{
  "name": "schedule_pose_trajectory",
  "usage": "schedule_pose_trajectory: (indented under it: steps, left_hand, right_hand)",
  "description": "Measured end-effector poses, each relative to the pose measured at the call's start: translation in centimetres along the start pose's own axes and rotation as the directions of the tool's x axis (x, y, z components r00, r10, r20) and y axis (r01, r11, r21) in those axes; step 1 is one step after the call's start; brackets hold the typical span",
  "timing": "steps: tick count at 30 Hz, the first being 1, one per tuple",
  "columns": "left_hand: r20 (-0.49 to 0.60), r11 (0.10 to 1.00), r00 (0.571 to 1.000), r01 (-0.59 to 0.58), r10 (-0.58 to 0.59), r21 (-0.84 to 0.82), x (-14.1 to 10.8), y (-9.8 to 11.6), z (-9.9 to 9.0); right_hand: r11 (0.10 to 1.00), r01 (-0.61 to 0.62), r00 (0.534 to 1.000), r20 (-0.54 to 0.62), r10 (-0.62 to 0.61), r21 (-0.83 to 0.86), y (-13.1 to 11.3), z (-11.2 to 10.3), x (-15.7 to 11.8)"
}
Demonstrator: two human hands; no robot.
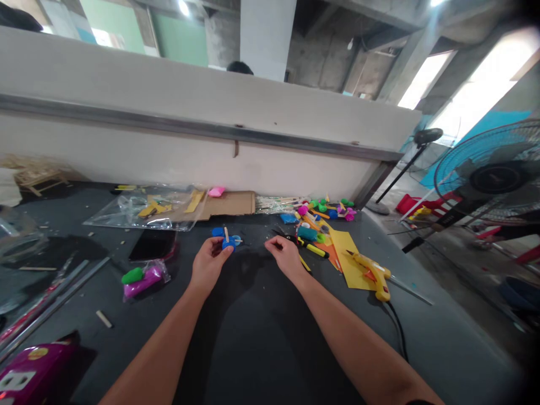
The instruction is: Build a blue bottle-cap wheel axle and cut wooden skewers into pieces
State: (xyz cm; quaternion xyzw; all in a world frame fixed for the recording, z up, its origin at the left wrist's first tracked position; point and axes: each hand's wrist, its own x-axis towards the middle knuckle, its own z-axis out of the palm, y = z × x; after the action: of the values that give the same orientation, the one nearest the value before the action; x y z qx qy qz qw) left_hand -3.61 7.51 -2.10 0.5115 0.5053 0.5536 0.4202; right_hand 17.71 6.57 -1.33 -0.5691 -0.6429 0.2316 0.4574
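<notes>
Between the thumb and fingers of my left hand (207, 265) is a small blue clay piece (228, 243) with short wooden sticks poking out of it. A flat blue lump (217, 231) lies on the table just behind those fingers. My right hand (287, 257) hovers a short way to the right, its fingertips pinched together; whatever they hold, if anything, is too small to make out. Close behind the right hand lies a yellow-and-black cutter (314, 248), beside a teal lump (307, 234).
A yellow glue gun (375, 273) rests on yellow paper (350, 256) at right. Colourful clay pieces (324, 208) lie behind it. To the left are a dark phone (152, 245), bagged purple clay (145, 279) and a clear plastic bag (126, 211). A fan (498, 174) stands beyond the table.
</notes>
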Motion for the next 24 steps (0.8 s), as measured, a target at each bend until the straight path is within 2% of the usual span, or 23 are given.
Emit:
schedule_pose_trajectory:
  steps: [5,12,16,18,20,22,23,24]
  left_hand:
    - [0.01,1.0,1.0,-0.009,0.009,0.029,0.0,-0.1,-0.1]
    - [0.003,0.999,1.0,0.009,-0.009,0.034,-0.1,0.4,0.0]
    - [0.003,0.998,1.0,-0.007,0.007,0.056,-0.2,0.5,0.0]
    - [0.029,0.996,0.999,-0.018,0.016,0.084,-0.2,0.5,0.0]
    - [0.076,0.993,0.997,-0.032,0.024,0.114,-0.2,0.3,0.1]
    - [0.125,0.988,0.992,-0.049,0.03,0.148,-0.1,0.1,0.1]
    - [0.149,0.984,0.988,-0.06,0.035,0.166,-0.1,-0.1,0.2]
    - [0.172,0.98,0.984,-0.071,0.039,0.186,-0.1,-0.2,0.2]
  right_hand:
    - [0.994,-0.054,0.998,-0.04,0.058,0.096,-0.8,-0.2,-0.2]
    - [0.997,-0.069,0.986,-0.156,0.065,-0.021,-1.6,-0.9,-0.4]
    - [0.991,-0.102,0.972,-0.202,0.117,0.081,-1.6,-2.5,0.6]
    - [0.986,-0.1,0.963,-0.236,0.13,0.134,-1.4,-3.6,1.4]
    - [0.982,-0.079,0.94,-0.316,0.131,0.172,-1.2,-4.8,2.2]
    - [0.986,-0.052,0.916,-0.385,0.109,0.156,-1.2,-5.7,3.1]
    - [0.992,-0.047,0.921,-0.379,0.089,0.121,-1.2,-6.0,3.5]
    - [0.996,-0.049,0.944,-0.322,0.069,0.07,-1.4,-6.1,3.8]
